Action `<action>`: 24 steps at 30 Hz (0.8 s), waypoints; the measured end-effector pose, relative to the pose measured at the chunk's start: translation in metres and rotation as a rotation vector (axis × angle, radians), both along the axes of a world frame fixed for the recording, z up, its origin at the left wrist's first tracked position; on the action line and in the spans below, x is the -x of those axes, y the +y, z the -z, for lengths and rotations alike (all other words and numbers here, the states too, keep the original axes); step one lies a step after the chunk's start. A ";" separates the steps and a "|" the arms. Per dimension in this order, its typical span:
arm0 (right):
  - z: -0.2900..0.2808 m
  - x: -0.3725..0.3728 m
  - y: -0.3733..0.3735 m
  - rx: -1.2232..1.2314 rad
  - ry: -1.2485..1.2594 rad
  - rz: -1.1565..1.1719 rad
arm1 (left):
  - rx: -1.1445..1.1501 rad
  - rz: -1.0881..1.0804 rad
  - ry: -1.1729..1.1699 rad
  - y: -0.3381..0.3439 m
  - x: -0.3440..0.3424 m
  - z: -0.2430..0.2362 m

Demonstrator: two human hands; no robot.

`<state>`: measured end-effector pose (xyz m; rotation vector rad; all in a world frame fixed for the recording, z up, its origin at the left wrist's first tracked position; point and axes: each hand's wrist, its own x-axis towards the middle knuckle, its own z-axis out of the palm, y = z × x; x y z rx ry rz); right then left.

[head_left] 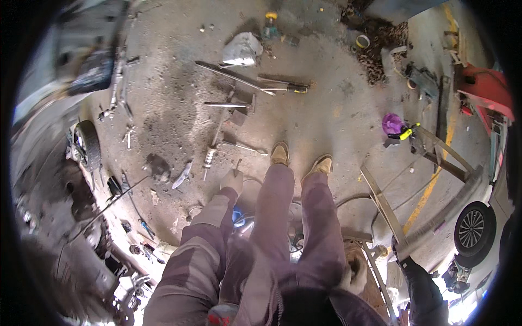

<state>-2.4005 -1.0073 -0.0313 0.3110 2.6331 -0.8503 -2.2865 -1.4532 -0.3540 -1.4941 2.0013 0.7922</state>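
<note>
My left arm, in a mauve and grey sleeve, reaches forward over the floor. The pale gloved left hand (232, 180) has its fingers closed, and a thin dark tip (237, 164) juts out ahead of it; what it belongs to cannot be made out. A slide hammer (209, 156) with a ribbed grip lies just beyond that hand, beside a long screwdriver-like bar (244, 148). At my right hip, a tan shape (355, 266) may be my right gloved hand, its fingers hidden. My shoes (279, 154) stand to the right of the tools.
Hammer (231, 105), pry bar (234, 77) and pale panel piece (242, 49) lie ahead. At left are a tyre (87, 144) and a damaged vehicle (54, 217). To the right stand a wooden frame (383, 204), purple object (391, 124) and car wheel (474, 228). Chain (375, 54) is heaped far right.
</note>
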 end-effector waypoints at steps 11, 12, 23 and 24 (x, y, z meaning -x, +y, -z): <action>0.103 0.015 0.065 -0.429 -0.310 -0.109 | 0.093 -0.846 -0.244 -0.032 0.000 0.388; 0.105 0.017 0.059 -0.457 -0.333 -0.108 | 0.104 -0.890 -0.189 -0.027 -0.001 0.396; 0.108 0.056 0.011 -0.546 -0.392 -0.134 | 0.901 0.661 0.309 -0.169 0.046 0.398; 0.114 0.058 0.007 -0.539 -0.389 -0.150 | 0.777 0.673 0.281 -0.199 0.070 0.399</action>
